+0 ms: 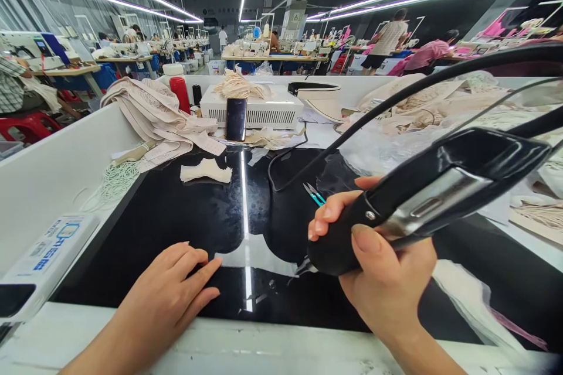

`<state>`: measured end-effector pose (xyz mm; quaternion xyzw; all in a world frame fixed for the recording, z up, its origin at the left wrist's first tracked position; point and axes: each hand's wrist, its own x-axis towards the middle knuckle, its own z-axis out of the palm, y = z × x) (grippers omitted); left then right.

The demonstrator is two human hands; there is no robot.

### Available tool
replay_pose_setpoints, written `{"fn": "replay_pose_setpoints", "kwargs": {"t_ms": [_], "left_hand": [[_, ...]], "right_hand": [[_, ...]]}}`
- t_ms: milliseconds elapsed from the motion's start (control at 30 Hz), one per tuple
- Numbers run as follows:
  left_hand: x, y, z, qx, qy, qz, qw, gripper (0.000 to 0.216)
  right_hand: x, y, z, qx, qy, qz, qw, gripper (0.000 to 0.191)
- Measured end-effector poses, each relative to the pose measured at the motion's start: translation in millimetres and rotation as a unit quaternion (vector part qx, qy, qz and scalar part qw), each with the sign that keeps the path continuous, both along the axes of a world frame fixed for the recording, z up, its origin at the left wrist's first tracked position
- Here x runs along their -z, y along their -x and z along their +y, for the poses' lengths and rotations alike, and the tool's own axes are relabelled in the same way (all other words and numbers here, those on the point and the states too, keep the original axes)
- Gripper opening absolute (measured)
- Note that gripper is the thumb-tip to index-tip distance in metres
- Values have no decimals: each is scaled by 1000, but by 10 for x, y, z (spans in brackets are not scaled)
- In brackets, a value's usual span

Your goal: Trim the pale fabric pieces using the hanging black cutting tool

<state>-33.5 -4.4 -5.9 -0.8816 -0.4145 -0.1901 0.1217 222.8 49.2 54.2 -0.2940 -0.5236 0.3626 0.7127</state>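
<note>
My right hand [378,263] grips the black cutter tool [422,199], tip touching the thin fabric piece [259,255] on the tabletop [176,217] — left hand [171,290] flat, open, pinning it. Mid-trim I'd say — next needs a steady tip.

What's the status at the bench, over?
Right hand gripping black tool, tip down at the clear piece. Left hand flat beside it. Scissors lie just behind.
</note>
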Motion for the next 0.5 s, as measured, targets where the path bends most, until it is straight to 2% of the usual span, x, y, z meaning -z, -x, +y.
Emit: {"fn": "replay_pose_setpoints", "kwargs": {"t_ms": [267,500], "left_hand": [[-32,-33,18,4,-1,7,1000,39],[-50,-35,45,5,23,-14,1000,40]], "right_hand": [[-69,62,59,-10,-1,18,1000,37],[-73,446,134,-77,-1,61,995,35]]}}
